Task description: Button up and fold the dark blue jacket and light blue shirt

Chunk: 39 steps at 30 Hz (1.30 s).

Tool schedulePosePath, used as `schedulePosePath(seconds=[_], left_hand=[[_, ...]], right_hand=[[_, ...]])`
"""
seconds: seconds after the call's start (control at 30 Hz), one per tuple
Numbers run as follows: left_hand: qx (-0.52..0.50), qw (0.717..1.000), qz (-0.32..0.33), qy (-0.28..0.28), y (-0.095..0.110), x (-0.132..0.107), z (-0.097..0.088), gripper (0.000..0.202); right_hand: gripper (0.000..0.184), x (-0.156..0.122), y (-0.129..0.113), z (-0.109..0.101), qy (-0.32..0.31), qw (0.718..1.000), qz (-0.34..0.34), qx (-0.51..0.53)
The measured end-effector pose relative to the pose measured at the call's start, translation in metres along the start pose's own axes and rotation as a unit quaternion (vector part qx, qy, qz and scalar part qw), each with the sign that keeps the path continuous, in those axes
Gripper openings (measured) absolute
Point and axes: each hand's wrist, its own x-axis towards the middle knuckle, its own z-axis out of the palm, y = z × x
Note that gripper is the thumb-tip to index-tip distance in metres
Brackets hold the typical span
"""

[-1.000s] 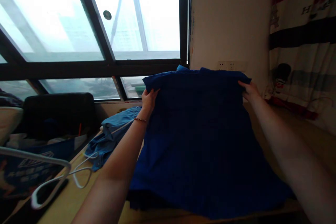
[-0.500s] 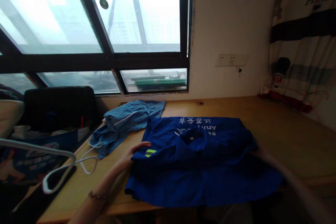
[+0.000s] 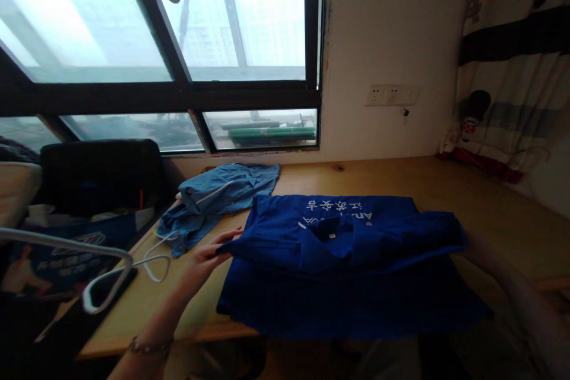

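Observation:
A dark blue work shirt (image 3: 356,297) is spread at the front of the wooden table, its lower part hanging over the edge. White lettering shows at its far side, and the collar with a small pale label lies near the middle. My left hand (image 3: 212,251) pinches the cloth at the shirt's left corner, fingers closed on it. At the opposite corner, my right hand (image 3: 472,243) is closed on the raised fabric, its fingers mostly hidden behind the cloth. The shirt's upper layer is stretched between both hands, lifted somewhat above the layer beneath.
On the wooden table (image 3: 499,219) a lighter blue garment (image 3: 222,196) lies crumpled at the back left. A white bent tube or hanger (image 3: 107,249) juts in from the left. Beyond are a dark chair (image 3: 102,166), a printed bag (image 3: 80,255), a window, wall sockets (image 3: 392,95) and a curtain (image 3: 512,83).
My hands have moved apart, the left one leftward and the right one rightward and up, drawing the shirt's upper corners outward. The yellow-green stripe at its left is out of sight.

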Motion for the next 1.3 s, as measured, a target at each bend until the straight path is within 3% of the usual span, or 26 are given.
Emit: schedulePosePath(seconds=[0.13, 0.23, 0.3, 0.4, 0.47, 0.63, 0.8, 0.9, 1.07, 1.2, 1.3], left_hand=[[0.157, 0.986, -0.008, -0.049, -0.012, -0.043, 0.004, 0.03], [0.322, 0.946, 0.044, -0.005, -0.012, -0.063, 0.012, 0.054], [0.423, 0.901, 0.097, -0.004, -0.004, -0.068, 0.019, 0.058], [0.502, 0.846, 0.169, -0.063, 0.009, -0.067, 0.035, 0.053], [0.51, 0.832, 0.198, -0.09, 0.012, -0.062, 0.046, 0.05], [0.481, 0.852, 0.199, -0.063, 0.014, -0.049, 0.06, 0.039], [0.454, 0.869, 0.197, 0.009, 0.043, -0.056, 0.048, 0.046], [0.434, 0.873, 0.221, -0.004, 0.049, -0.071, 0.043, 0.049], [0.457, 0.85, 0.225, -0.137, 0.021, -0.097, 0.059, 0.058], [0.46, 0.86, 0.17, -0.14, 0.004, -0.1, 0.071, 0.061], [0.431, 0.881, 0.148, -0.127, -0.002, -0.078, 0.074, 0.058]], right_hand=[[0.035, -0.046, 0.011, 0.018, -0.055, 0.996, -0.044, -0.051], [0.054, -0.073, 0.006, 0.031, 0.035, 0.984, -0.092, -0.148], [0.055, -0.089, -0.007, 0.036, 0.077, 0.961, -0.151, -0.22], [0.044, -0.105, -0.038, 0.047, 0.044, 0.923, -0.259, -0.282], [0.046, -0.107, -0.061, 0.055, 0.015, 0.905, -0.285, -0.315], [0.048, -0.089, -0.087, 0.056, -0.004, 0.905, -0.252, -0.343], [0.051, -0.092, -0.079, 0.013, 0.057, 0.923, -0.224, -0.307], [0.051, -0.11, -0.069, 0.001, 0.058, 0.927, -0.237, -0.284], [0.052, -0.136, -0.055, 0.031, -0.077, 0.936, -0.231, -0.254], [0.062, -0.134, -0.049, 0.05, -0.076, 0.953, -0.182, -0.228], [0.064, -0.111, -0.04, 0.056, -0.077, 0.96, -0.157, -0.219]])
